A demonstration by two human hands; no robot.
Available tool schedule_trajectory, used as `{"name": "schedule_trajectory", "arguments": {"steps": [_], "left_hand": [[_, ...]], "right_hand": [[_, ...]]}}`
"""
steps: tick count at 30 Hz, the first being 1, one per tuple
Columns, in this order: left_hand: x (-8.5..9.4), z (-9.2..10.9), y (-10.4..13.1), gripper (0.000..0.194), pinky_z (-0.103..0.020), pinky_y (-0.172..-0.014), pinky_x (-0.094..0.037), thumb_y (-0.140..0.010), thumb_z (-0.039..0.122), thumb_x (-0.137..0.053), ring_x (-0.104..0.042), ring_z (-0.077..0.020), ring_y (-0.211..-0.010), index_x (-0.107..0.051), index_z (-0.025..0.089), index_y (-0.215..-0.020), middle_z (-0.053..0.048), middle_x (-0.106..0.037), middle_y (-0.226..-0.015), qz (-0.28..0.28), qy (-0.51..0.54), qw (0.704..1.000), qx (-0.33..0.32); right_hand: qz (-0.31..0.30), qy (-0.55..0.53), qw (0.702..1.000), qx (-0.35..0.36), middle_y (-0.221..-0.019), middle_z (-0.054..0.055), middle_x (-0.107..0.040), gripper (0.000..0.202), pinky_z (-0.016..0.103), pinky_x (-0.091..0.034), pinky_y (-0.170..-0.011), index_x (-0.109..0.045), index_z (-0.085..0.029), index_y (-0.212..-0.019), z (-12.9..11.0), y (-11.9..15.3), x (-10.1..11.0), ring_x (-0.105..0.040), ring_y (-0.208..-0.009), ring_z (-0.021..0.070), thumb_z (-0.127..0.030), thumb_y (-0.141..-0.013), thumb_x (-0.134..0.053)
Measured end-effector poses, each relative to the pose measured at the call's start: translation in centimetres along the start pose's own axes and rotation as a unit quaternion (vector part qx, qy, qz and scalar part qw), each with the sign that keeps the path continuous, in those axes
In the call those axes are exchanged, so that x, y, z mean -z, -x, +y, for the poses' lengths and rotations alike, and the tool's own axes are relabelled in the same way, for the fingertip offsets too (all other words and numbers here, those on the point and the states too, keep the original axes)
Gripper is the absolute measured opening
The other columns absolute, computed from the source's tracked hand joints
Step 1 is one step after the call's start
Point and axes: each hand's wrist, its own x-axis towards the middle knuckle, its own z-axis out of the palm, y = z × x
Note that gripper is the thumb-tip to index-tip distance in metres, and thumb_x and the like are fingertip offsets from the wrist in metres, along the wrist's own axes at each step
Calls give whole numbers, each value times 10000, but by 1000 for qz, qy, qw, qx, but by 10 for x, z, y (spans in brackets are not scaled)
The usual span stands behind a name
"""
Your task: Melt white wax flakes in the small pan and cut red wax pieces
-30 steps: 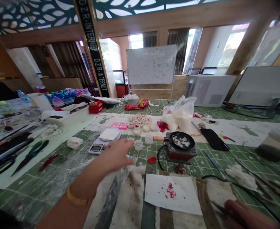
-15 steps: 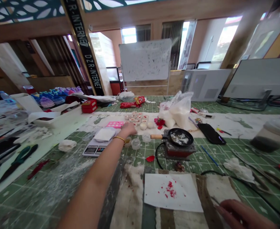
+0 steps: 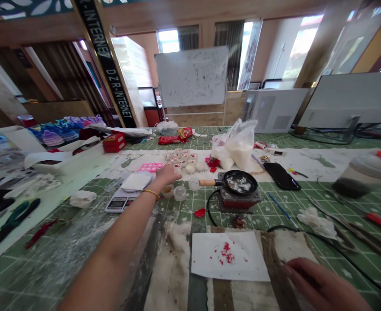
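A low swing of your left hand (image 3: 168, 175) could topple the clear cup (image 3: 167, 191) alongside. Your arm (image 3: 119, 242) reaches to 1 o'clock, knuckles up at the small cups (image 3: 190, 168), 11 o'clock of the white paper (image 3: 255, 267); your right hand (image 3: 316, 276) curls at the paper's 3 o'clock, both grips too obscured to tell.

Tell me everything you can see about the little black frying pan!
The frying pan is small, round and black. Its handle looks like light wood, joined on by a dark piece, and points left, towards a little clear cup. The pan sits right way up on a small block with dark red sides. White bits lie scattered inside; I can't tell what they are. Neither the left hand nor the right hand touches it.
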Motion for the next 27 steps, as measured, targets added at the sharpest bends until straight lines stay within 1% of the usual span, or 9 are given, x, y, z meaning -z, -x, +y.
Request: {"name": "schedule_trajectory", "arguments": {"steps": [2,5,9,14,18,21,24,25,27], "left_hand": [[9,-7,22,362,-400,-799,-464,-831,388,-506,-563,-200,-944,-525,158,-1108,-76,-567,-1096,19,6,998,-51],[14,-13,62,451,-341,-830,-420,-717,504,-576,-569,-214,-937,-572,181,-1032,-46,-621,-1004,24,14,989,-147],[3,-6,101,464,-333,-878,-361,-638,510,-605,-572,-236,-940,-602,176,-961,-64,-650,-961,15,17,973,-232],[-20,13,105,452,-360,-886,-354,-643,468,-593,-564,-262,-956,-590,146,-961,-110,-638,-958,13,14,964,-266],[-29,15,101,449,-397,-856,-370,-641,459,-599,-560,-292,-958,-592,143,-960,-133,-632,-951,3,5,962,-274],[-27,9,106,487,-413,-872,-362,-651,441,-606,-549,-296,-989,-567,141,-1032,-140,-623,-1009,-2,9,962,-272],[-18,4,121,621,-432,-919,-327,-676,438,-604,-475,-305,-1107,-456,137,-1199,-166,-537,-1194,9,27,964,-266],[-14,3,128,606,-436,-934,-311,-707,438,-581,-447,-302,-1138,-439,141,-1216,-167,-508,-1232,14,35,964,-264],[-7,4,143,414,-418,-938,-305,-803,412,-476,-455,-275,-1123,-514,154,-1124,-142,-546,-1176,15,52,962,-268]], "right_hand": [[-3,-7,1000,0,-845,43,-680,297,290,-511,-665,-641,-268,-840,-3,-2,1,-627,-756,207,-469,-818,-423],[-26,-6,1000,-6,-896,54,-682,325,287,-510,-697,-631,-244,-902,-12,-8,-1,-632,-790,208,-477,-803,-427],[-40,-4,999,-6,-970,77,-675,391,308,-492,-763,-597,-197,-1014,-30,-19,-6,-627,-858,222,-472,-774,-460],[-44,-22,999,-9,-862,62,-683,380,311,-487,-702,-585,-203,-990,-40,-23,-6,-632,-788,223,-482,-768,-453],[-49,-65,997,-19,-817,48,-673,390,303,-482,-666,-540,-196,-1033,-40,-20,-7,-621,-737,204,-472,-772,-450],[-41,-99,994,-30,-807,48,-659,389,292,-481,-621,-531,-196,-1012,-42,-21,-10,-614,-720,200,-480,-755,-462],[-55,-140,987,-57,-795,44,-635,404,267,-459,-511,-508,-206,-1027,-44,-25,-13,-596,-641,180,-493,-745,-470],[-65,-157,983,-68,-789,37,-624,417,257,-443,-474,-498,-209,-1043,-45,-27,-13,-579,-598,165,-497,-742,-475],[-82,-199,972,-91,-761,13,-592,446,239,-409,-423,-481,-213,-1073,-46,-29,-15,-531,-514,129,-503,-734,-492]]}}
